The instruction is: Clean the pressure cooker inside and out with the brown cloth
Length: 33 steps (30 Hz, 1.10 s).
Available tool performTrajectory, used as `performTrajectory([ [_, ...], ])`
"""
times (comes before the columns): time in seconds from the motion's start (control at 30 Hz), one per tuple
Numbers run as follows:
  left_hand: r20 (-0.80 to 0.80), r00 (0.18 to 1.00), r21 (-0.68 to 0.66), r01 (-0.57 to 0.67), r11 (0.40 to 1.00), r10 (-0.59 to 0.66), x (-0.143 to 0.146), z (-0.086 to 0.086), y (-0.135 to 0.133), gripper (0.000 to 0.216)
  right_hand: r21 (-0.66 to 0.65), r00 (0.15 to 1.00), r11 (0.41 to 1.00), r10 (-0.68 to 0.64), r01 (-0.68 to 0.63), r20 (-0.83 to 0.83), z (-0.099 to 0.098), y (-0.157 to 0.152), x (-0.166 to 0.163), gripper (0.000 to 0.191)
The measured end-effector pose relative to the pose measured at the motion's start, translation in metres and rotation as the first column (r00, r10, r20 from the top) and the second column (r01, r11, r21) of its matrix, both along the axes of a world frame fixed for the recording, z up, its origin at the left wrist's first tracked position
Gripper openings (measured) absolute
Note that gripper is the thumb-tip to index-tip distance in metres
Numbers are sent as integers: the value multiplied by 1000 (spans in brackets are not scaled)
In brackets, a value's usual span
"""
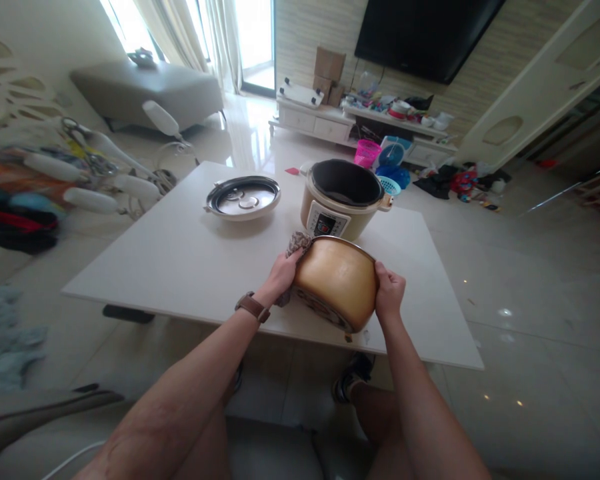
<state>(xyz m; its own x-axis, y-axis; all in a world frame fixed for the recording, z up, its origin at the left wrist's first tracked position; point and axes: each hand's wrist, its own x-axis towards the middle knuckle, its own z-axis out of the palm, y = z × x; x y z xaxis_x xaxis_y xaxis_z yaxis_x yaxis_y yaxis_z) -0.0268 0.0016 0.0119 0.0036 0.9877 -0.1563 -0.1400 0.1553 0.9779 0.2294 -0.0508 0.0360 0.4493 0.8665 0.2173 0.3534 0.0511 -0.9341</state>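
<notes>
We take the cooker [363,220] as our landmark; it stands upright on the white bench [180,267], its dark round opening uncovered and its control panel [329,222] towards us. To the left of the cooker, well clear of it, the lid [243,198] lies on the bench with its metal inner side up. Beyond the cooker, on the floor past the bench, we see a pink basket [366,153] and, nearer, a blue basket [389,187]. Farther behind it runs a white cabinet [300,123] bearing cardboard boxes [329,63] and clutter, under a dark television [425,37].

Just on our side of the cooker is the inner pot [335,280], over the near part of the bench. It overlaps the cooker's front in our view; we cannot tell whether the two touch. The pot is tilted, its mouth turned away from us and its base partly showing. Its wall is golden and smooth with a soft shine, the rim thin and silvery, the underside marked with dark patches.

Our left hand [283,272] grips the pot's left side with a patterned brown cloth [299,243]; our right hand [390,290] grasps its right side near the rim.
</notes>
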Motion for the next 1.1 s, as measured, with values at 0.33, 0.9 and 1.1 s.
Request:
performTrajectory([
  [0.33,-137,989,227,90,970,-60,-11,16,-7,49,-10,1000,1000,-5,6,28,6,-2,-11,69],
  [0.9,-167,983,311,132,941,-82,-15,24,-7,46,-6,1000,1000,-11,11,-22,3,-2,-18,67],
  [1.1,-216,975,360,123,925,-45,-15,29,-10,42,-15,993,1000,-10,12,120,14,-3,-19,60],
])
